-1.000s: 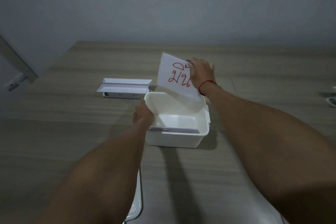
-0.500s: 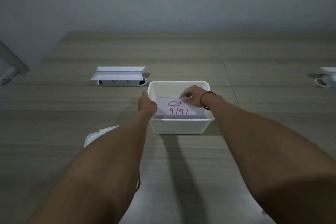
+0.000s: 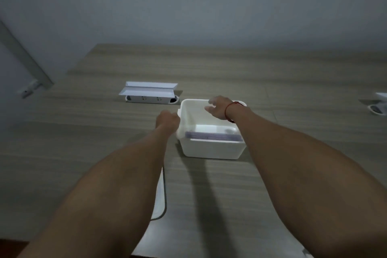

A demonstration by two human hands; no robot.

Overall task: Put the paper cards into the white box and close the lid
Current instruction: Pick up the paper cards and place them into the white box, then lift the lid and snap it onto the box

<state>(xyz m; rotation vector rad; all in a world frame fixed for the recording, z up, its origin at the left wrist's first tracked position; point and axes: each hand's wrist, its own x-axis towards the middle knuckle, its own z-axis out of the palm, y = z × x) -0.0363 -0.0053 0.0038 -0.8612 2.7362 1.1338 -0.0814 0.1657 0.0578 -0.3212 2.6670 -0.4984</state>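
The white box (image 3: pixel 211 150) stands open on the wooden table at the middle of the view. A stack of paper cards (image 3: pixel 213 135) lies inside it against the near wall. My left hand (image 3: pixel 167 120) grips the box's left rim with closed fingers. My right hand (image 3: pixel 218 108) hovers over the far part of the box, fingers apart, holding nothing; a red string is around its wrist. The white lid (image 3: pixel 160 199) lies on the table near me, mostly hidden under my left forearm.
A white power strip unit with raised flaps (image 3: pixel 149 94) sits on the table behind and left of the box. Another white object (image 3: pixel 378 106) lies at the right edge. A grey wall stands behind the table's far edge.
One second ago my right hand held a card with red writing above the box. It laid the card inside, let go, and has now lifted toward the far rim.
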